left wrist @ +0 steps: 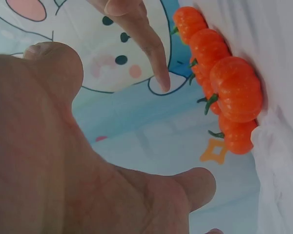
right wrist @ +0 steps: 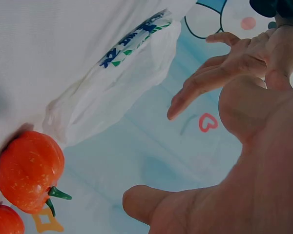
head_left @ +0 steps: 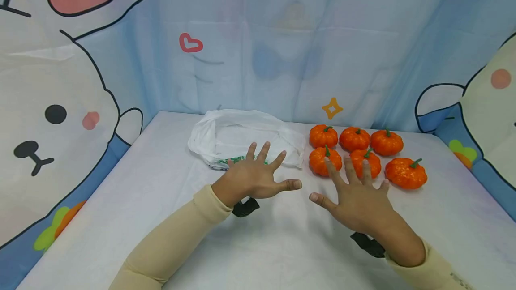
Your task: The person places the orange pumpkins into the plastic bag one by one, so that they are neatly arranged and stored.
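Observation:
Both hands hover above the table with fingers spread and nothing in them. My left hand (head_left: 251,178) is in front of a white plastic bag (head_left: 250,124), which lies with its mouth spread wide and some green print on its near edge. Several small orange pumpkins (head_left: 406,173) with green stems stand in two rows at the back right. My right hand (head_left: 359,200) is just in front of them, its fingertips overlapping the near row in the head view. In the left wrist view the pumpkins (left wrist: 236,90) line up beside the bag (left wrist: 278,170). Blue and green print shows on the bag (right wrist: 117,97) in the right wrist view.
A white cloth (head_left: 282,245) covers the table. Behind it hangs a light blue curtain (head_left: 250,70) with cartoon animals, reaching round the left and right sides. A dark strap (head_left: 246,207) shows under the left wrist, and another strap (head_left: 368,244) under the right.

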The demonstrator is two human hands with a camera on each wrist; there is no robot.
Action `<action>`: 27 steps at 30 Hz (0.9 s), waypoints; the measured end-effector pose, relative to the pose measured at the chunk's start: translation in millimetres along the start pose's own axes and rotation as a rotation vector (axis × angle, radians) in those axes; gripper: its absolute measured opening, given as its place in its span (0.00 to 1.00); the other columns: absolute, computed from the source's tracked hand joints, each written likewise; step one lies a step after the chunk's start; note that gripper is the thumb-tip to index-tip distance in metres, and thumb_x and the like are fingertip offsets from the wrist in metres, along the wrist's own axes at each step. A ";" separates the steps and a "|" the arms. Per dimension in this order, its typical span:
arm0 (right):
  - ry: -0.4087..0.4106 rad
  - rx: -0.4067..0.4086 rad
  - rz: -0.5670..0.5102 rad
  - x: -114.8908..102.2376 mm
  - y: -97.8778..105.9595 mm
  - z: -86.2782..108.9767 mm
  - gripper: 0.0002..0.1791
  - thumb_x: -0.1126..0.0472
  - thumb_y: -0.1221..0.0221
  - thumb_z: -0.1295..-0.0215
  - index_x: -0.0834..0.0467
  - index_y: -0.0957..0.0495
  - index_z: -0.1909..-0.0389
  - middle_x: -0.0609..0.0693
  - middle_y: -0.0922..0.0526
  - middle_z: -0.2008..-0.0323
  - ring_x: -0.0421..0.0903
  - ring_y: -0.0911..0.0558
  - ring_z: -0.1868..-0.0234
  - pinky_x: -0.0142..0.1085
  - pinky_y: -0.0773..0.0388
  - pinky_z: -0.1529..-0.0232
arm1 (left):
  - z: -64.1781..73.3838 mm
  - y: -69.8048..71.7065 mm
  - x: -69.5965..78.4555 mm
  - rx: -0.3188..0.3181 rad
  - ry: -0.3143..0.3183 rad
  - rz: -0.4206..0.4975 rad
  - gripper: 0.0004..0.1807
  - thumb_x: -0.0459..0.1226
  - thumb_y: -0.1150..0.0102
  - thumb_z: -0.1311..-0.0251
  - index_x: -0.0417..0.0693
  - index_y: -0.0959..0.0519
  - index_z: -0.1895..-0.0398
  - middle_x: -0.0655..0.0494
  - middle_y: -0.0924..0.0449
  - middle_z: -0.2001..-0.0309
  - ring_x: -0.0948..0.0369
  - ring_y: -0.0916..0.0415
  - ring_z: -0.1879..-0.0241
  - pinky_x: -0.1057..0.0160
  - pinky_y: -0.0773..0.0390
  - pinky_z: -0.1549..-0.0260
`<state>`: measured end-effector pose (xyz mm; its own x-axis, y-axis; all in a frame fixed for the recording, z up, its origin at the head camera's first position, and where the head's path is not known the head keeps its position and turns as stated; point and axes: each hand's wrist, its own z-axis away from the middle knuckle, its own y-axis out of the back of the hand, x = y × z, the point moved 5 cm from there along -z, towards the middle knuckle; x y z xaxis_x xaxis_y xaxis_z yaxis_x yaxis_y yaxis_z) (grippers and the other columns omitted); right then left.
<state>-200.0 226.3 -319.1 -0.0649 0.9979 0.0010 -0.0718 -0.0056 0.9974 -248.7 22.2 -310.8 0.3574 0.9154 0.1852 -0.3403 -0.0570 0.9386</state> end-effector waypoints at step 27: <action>-0.434 -0.165 -0.458 256.8 -31.2 -61.1 0.69 0.22 0.52 0.42 0.73 0.71 0.28 0.83 0.49 0.36 0.79 0.43 0.40 0.70 0.29 0.47 | -89.4 -14.1 -271.0 0.637 -0.048 1.155 0.23 0.46 0.51 0.26 0.47 0.27 0.35 0.44 0.30 0.34 0.51 0.35 0.31 0.50 0.38 0.29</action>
<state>-275.3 478.8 -354.4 0.4142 0.8368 -0.3580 -0.1507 0.4509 0.8797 -418.5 -189.4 -400.3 0.1746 0.1997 0.9642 -0.0066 -0.9790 0.2039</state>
